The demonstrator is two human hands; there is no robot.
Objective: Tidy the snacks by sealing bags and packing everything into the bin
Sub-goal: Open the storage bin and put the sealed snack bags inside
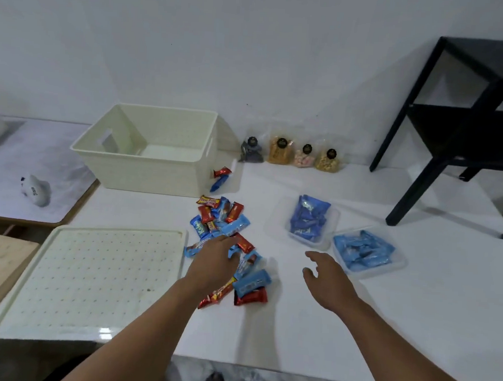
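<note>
A cream plastic bin (145, 166) stands empty at the back left of the white table. Its flat lid (91, 280) lies in front of it. Between them spreads a pile of red and blue snack bars (225, 218). My left hand (213, 264) rests palm down on the near part of that pile, fingers curled over blue bars; whether it grips one is hidden. My right hand (324, 277) hovers open above bare table, right of the pile. Two clear tubs hold blue wrappers: a dark-blue one (308, 220) and a light-blue one (364, 251). Several small clear snack bags (290, 154) stand against the wall.
Two loose bars (221, 176) lean against the bin's right side. A black metal shelf (466, 130) stands on the table at the back right. A lower surface on the left carries a crumpled white bag (36, 190). The table's front edge runs just below my forearms.
</note>
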